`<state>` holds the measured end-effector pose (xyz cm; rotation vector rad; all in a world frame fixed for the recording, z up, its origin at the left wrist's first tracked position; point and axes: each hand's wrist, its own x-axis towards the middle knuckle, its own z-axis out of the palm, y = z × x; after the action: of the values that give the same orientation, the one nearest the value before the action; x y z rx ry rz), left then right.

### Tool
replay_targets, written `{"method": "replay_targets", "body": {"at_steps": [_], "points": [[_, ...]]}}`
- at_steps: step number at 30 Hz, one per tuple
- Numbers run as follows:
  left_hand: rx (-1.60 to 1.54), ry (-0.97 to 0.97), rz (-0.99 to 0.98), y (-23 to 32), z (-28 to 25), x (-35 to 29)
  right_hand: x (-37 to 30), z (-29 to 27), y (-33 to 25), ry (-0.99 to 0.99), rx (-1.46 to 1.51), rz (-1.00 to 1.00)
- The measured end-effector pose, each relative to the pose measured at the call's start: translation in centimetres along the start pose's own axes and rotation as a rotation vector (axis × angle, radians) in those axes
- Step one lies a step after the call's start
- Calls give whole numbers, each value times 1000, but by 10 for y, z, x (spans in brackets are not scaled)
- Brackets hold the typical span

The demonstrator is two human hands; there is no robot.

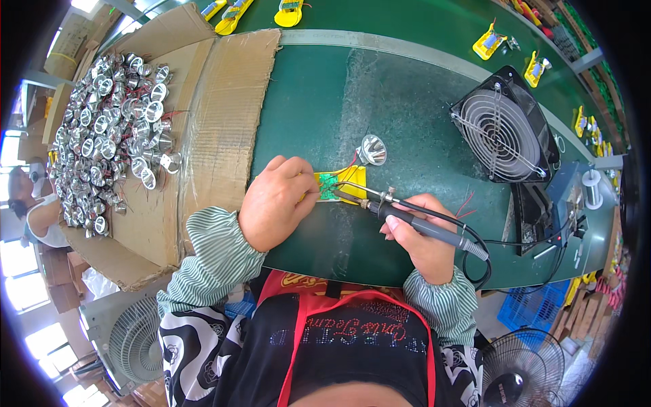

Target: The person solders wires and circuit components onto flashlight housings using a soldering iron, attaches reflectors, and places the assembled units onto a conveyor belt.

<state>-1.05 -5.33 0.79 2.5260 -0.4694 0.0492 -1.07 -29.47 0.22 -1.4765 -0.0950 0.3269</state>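
From where I stand, this looks like soldering: the person's right hand (pixel 427 241) wraps a grey soldering iron (pixel 434 229), thumb and fingers closed round its handle, and the tip comes down at the green circuit board (pixel 327 184), just beyond the left fingertips. A thin metal feed tube (pixel 357 186), clamped to the iron, bends in toward the same spot. Whether the tip truly touches a joint, I can't tell from here.

The board sits face up in a yellow casing (pixel 359 177), which lies between the two hands, its left end under the fingers of the left hand (pixel 278 202). Those fingers are curled and drawn in narrow, apparently pinching that end, though the fingertips are partly hidden.

I'd judge that the next move calls for a quiet left grip and a small, steady touch of the iron, with the red wires (pixel 352 161) kept clear of the hot tip.

The casing's long axis seems to run sideways, from the left fingertips toward the right hand, with the bare yellow end pointing right. Past that end, farther from the person than either hand's fingers, a silver reflector (pixel 372 150) rests with its bowl turned mostly upward, its wires leading back toward the board.
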Motion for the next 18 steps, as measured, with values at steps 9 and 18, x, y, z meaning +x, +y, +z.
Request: {"method": "replay_targets", "body": {"at_steps": [9, 18], "points": [[8, -22, 4, -3, 0, 1, 2, 1, 2, -19, -22, 5], [25, -28, 18, -2, -1, 1, -2, -2, -3, 2, -32, -28]]}}
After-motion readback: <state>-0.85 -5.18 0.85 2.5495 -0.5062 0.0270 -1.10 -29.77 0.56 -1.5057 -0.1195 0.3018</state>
